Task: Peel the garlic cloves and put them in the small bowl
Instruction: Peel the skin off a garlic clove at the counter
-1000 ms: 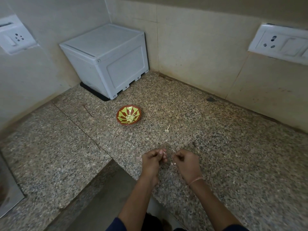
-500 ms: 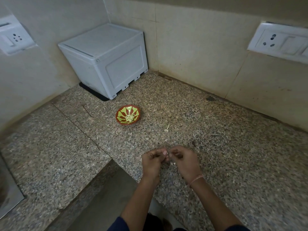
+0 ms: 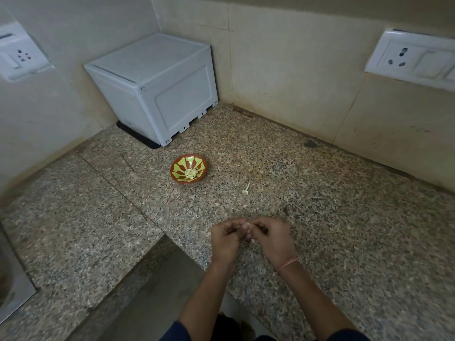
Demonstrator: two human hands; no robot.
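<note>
Low in the centre, curled fingertips of the left hand (image 3: 225, 238) and right hand (image 3: 273, 238) hide nearly all of the garlic clove (image 3: 249, 227) pinched between them. Pale pieces in the small bowl (image 3: 181, 160) are too small to count. Frame edges crop the socket plate (image 3: 416, 61), upper right, and the switch plate (image 3: 21, 54), upper left.

The speckled granite counter (image 3: 320, 217) ran back to a corner between two walls, and a seam crossed its left part. In that far corner a white plastic box (image 3: 157, 87) stood on a black mat (image 3: 138, 136). The small bowl (image 3: 178, 168) sat just in front of the box. A pale garlic stem (image 3: 246, 188) lay to the bowl's right, nearer the front edge.
</note>
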